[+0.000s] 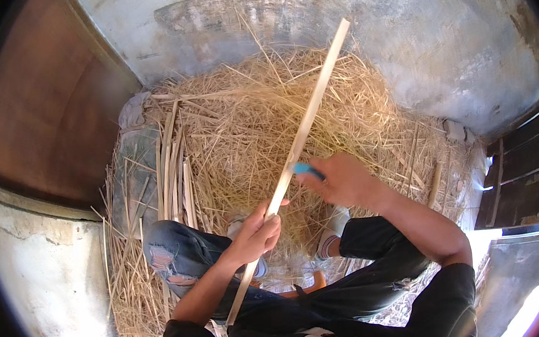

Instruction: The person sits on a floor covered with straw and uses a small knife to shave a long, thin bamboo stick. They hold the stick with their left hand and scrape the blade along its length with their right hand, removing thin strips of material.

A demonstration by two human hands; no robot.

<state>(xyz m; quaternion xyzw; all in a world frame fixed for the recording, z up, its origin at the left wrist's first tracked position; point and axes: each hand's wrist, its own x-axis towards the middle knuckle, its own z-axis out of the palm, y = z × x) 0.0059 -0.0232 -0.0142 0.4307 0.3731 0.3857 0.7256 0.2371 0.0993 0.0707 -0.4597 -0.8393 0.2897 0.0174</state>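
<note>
The hands are both occupied: a pale strip (304, 128) is clasped below its middle by the left hand (257, 233), and a blue tool (304, 167) is gripped by the right hand (344, 180), its end brought to the strip's edge just above the left hand. Whether the edge is actually being cut cannot be told. The strip is held aslant, its lower end by the person's lap, its upper end raised toward the wall. By appearance, it has been split to a long, narrow form and is partway through being dressed; how much is left cannot be judged, as no clear border between worked and unworked stretches is shown. More strips (169, 170) are laid in a loose bundle to the left, and which of them have been finished cannot be made out. Between and beyond the shod feet, the floor is covered by a deep heap of slivers (342, 125), by which much cutting is suggested. The heap is backed by a stained, worn wall (411, 43); the room is bounded at the left by a brown panel (49, 103) and at the right by dark slats (523, 174), through which bright light is let in.
</note>
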